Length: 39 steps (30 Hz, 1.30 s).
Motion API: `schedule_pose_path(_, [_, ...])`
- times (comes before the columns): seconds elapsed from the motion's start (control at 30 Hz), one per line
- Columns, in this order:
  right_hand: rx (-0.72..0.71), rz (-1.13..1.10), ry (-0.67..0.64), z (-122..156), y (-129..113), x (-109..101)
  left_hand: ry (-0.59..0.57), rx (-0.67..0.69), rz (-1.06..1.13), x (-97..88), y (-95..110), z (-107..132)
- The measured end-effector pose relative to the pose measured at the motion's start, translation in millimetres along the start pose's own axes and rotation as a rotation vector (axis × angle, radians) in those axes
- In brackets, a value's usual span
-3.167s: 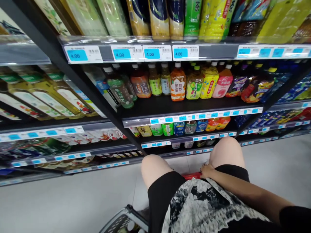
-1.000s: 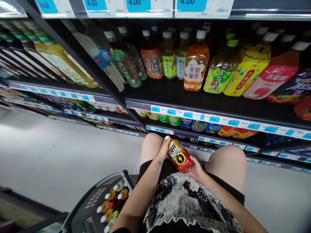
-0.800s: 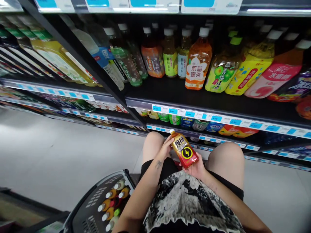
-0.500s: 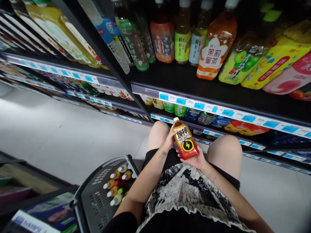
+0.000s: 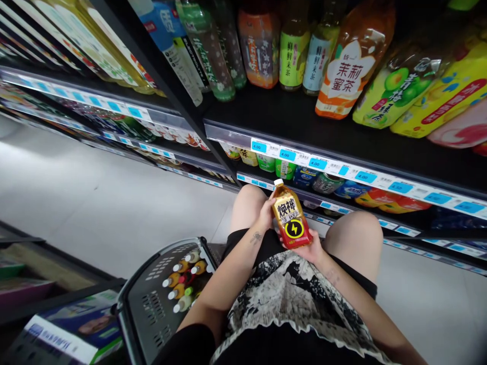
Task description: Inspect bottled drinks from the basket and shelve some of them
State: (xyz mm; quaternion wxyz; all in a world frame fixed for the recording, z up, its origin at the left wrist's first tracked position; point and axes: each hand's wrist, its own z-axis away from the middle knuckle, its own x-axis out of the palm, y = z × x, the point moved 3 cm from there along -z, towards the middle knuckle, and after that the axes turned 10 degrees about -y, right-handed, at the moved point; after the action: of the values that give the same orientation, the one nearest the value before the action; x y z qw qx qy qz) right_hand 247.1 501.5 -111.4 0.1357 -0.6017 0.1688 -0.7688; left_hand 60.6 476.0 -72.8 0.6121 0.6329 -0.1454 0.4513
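Between my knees I hold a drink bottle (image 5: 292, 215) with a white cap, a gold and red label and a yellow lightning mark. It tilts slightly, its label facing up toward me. My left hand (image 5: 267, 213) is closed around the upper left side of the bottle, near its shoulder. Its lower end rests in my right hand (image 5: 309, 248), whose fingers curl under the base and right side. Parts of the fingers of both hands are hidden behind the bottle.
A grey shopping basket (image 5: 152, 284) with several capped bottles (image 5: 186, 279) stands at my left. Ahead, a dark shelf (image 5: 274, 119) carries rows of drink bottles, with price tags (image 5: 317, 163) along its edge. Boxes (image 5: 61, 334) sit at the lower left.
My view has shifted a little, so the shelf bottles appear larger and higher. The bottle stays in both hands, almost unmoved.
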Motion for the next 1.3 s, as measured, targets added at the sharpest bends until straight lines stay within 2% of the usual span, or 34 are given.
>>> schedule_pose_path(0.13, [-0.004, 0.001, 0.022, -2, 0, 0, 0.011, -0.02, 0.018, -0.2, -1, -1])
schedule_pose_path(0.33, [-0.014, 0.012, 0.018, -4, -5, 9, 0.038, 0.022, 0.016, -0.1, 2, -5])
schedule_pose_path(0.8, [0.016, 0.017, 0.044, -1, -1, -3, 0.044, -0.003, -0.013, -2.5, 4, -4])
schedule_pose_path(1.1, [-0.121, 0.118, 0.286, -3, 7, -9, 0.1, -0.168, 0.038, -4.1, -7, -8])
schedule_pose_path(1.2, [-0.173, 0.226, 0.372, 2, 6, -5, 0.103, -0.207, 0.076, 1.7, -10, -7])
schedule_pose_path(1.3, [-0.266, 0.385, 0.391, 7, 1, 0, 0.1, -0.187, 0.142, 9.5, -12, -6])
